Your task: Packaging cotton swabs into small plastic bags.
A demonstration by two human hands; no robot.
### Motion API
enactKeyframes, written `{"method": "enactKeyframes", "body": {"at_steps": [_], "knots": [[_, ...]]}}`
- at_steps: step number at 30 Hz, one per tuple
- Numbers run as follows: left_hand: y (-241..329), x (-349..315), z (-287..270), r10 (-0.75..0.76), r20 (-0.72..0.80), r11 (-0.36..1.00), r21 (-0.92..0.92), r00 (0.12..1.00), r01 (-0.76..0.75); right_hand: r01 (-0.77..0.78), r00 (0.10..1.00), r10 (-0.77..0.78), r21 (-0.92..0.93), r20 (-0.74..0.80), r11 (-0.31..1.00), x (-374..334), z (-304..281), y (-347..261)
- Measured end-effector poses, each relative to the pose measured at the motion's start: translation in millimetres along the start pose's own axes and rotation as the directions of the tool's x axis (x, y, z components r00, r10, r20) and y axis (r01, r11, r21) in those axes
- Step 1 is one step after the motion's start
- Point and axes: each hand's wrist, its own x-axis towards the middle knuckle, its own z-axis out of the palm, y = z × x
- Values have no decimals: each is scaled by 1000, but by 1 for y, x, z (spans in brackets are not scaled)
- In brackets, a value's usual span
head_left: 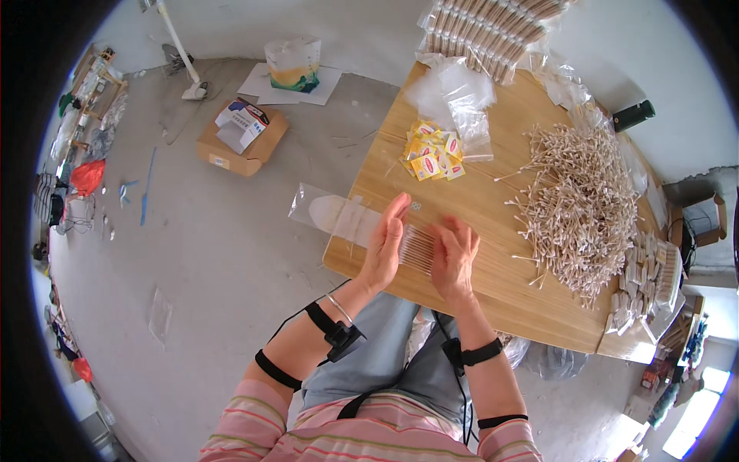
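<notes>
A flat row of cotton swabs (416, 250) lies side by side near the table's front edge, between my two hands. My left hand (386, 242) stands on its edge with straight fingers, its palm against the swabs' left ends. At their right ends is my right hand (454, 258), its fingers loosely bent and somewhat apart, not wrapped round anything that I can see. Just left of my left hand, a clear plastic bag with a white insert (332, 212) reaches past the table's left edge. A large loose heap of cotton swabs (573, 208) covers the table's right side.
Small yellow-and-white packets (433, 152) lie on the wooden table (493, 289) beyond my hands. Behind them are clear bags (466, 104) and stacked packs of swabs (489, 31). More packs (650, 277) sit at the right edge. A cardboard box (242, 142) rests on the floor.
</notes>
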Motion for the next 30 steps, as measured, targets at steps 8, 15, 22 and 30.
{"method": "enactKeyframes", "body": {"at_steps": [8,15,22,30], "knots": [[-1,-4,0,-8,30,1000,19,1000,8,-145,952,267,545,-151,826,-12,16,-21],[0,-5,-3,-12,77,999,-30,997,15,-52,984,104,325,-144,944,-17,18,-15],[0,-1,-8,-39,93,999,-34,995,43,120,920,5,-295,392,948,-32,-1,-32],[1,-3,-6,-39,81,999,11,996,38,145,902,67,-445,427,884,-34,0,-41]]}}
